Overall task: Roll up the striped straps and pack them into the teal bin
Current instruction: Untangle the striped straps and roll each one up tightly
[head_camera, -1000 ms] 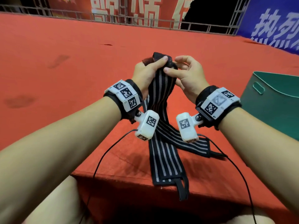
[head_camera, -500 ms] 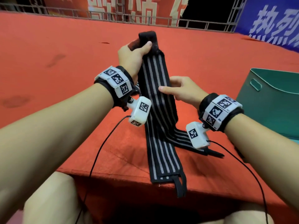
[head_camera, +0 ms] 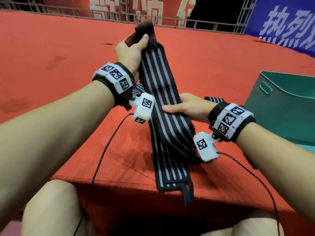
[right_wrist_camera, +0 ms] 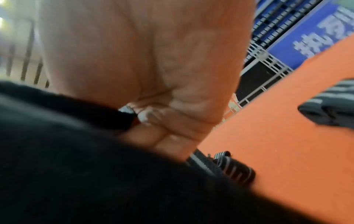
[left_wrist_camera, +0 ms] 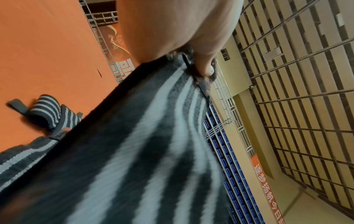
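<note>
I see the L hand (head_camera: 131, 48) up high, thumb and fingers clamped on the dark top end of a strap (head_camera: 160, 86), which hangs taut from there down toward the red table (head_camera: 51, 48). The R hand (head_camera: 189, 107) is lower, thumb on the front of the same strap at mid-length, fingers curled behind it, so it's pinched there. Below the R hand the strap drops to the table, over a second strap (head_camera: 167, 171) lying flat w/ its loop end at the near edge. More straps lie behind the hands (left_wrist_camera: 47, 110), partly hidden. The bin (head_camera: 281, 106) stands at the right, apart from both hands; can't see inside.
</note>
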Available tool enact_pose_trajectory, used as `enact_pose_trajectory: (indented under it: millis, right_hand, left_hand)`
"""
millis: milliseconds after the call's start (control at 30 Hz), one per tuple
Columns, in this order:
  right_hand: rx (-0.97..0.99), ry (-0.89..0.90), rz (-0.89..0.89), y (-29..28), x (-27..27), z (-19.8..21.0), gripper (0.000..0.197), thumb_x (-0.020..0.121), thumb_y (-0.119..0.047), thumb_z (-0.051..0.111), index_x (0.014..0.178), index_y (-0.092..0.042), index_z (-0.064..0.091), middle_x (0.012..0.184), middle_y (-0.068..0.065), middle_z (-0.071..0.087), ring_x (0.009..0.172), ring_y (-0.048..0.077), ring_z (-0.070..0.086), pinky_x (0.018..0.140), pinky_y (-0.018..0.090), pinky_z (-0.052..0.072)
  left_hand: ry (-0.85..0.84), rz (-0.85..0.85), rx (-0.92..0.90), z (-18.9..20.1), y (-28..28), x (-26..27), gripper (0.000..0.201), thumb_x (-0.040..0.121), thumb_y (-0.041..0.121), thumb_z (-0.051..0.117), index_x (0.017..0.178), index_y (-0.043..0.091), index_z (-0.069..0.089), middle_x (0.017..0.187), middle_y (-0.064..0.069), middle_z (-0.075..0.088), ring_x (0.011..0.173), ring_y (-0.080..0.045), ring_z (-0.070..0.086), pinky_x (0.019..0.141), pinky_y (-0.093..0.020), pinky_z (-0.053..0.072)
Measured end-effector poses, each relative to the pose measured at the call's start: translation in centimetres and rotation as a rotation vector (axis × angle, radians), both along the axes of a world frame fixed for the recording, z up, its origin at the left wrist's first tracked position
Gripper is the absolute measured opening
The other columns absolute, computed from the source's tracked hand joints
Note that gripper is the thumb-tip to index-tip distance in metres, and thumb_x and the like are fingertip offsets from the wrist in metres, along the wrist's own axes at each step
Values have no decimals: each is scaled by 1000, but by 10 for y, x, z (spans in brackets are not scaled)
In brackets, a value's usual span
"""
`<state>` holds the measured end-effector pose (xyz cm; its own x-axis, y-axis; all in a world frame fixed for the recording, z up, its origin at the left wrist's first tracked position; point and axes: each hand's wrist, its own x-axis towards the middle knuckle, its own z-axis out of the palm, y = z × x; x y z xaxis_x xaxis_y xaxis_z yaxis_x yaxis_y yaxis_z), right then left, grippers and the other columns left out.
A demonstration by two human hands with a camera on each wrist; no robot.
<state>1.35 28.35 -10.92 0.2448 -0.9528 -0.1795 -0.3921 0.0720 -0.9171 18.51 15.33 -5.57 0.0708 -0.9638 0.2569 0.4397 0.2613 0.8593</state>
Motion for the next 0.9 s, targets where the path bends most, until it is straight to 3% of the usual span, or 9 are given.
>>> enact_pose_trajectory:
  millis: [100,167,233,333,433,567,700,800,900]
  right_hand:
    - [26,-200,13,1,2,2,19,100,-18,63,115,-9,69,122,14,73,108,26,72,97,40,57]
    - [70,-174,59,-1,1,-2,23,100,-20,63,119,-9,68,125,16,71,113,29,71,97,42,56]
    - [51,-119,38,-6,-2,-12,28,101,-18,63,124,-4,65,118,13,74,100,28,72,78,35,60]
    - [-40,-73,-143,-13,-6,-31,20,102,-14,62,118,-3,65,95,8,70,72,19,63,53,21,50]
    - [-79,-90,-293,-20,-14,-45,23,100,-10,63,122,-1,67,106,11,73,83,18,70,67,27,62]
    - [-162,-42,-315,-27,-17,-50,22,96,-6,68,117,0,71,103,9,75,81,12,71,66,17,56]
    - [-78,30,-298,-34,-15,-57,15,99,-8,65,113,-4,68,77,-3,64,41,-5,54,41,10,38]
    - [42,55,-284,-38,-16,-66,18,98,-19,68,114,-11,64,87,-2,69,52,0,63,46,19,48]
    - [168,91,-233,-33,-23,-74,34,93,-24,75,123,-15,61,91,4,67,66,13,63,57,27,51]
  left_hand:
    - [-2,25,8,-4,-3,1,24,90,8,75,113,0,73,102,-15,78,97,-31,75,91,-49,60]
    - [-23,20,9,-5,-3,1,24,90,9,75,112,1,73,101,-14,78,96,-30,76,90,-48,61]
    - [-40,9,6,-7,-5,0,23,90,9,75,112,1,73,101,-14,78,95,-31,76,90,-48,61]
    - [-84,11,-4,-13,-9,-3,19,90,9,76,108,4,74,100,-12,78,94,-27,76,88,-43,62]
    - [-138,23,-12,-23,-15,-7,15,89,7,76,104,9,74,99,-8,78,93,-22,76,85,-35,62]
    - [-186,32,2,-39,-28,-15,18,87,8,77,105,9,74,102,-9,78,96,-23,76,88,-38,61]
    - [-234,95,-1,-51,-45,-19,19,85,11,80,101,14,71,103,-7,77,99,-23,74,92,-42,60]
    - [-348,130,47,-55,-67,-12,34,78,20,84,108,16,69,110,-4,74,103,-21,72,96,-43,58]
    - [-523,95,159,-61,-93,-1,89,57,48,94,129,9,60,122,-3,70,110,-17,69,95,-40,58]
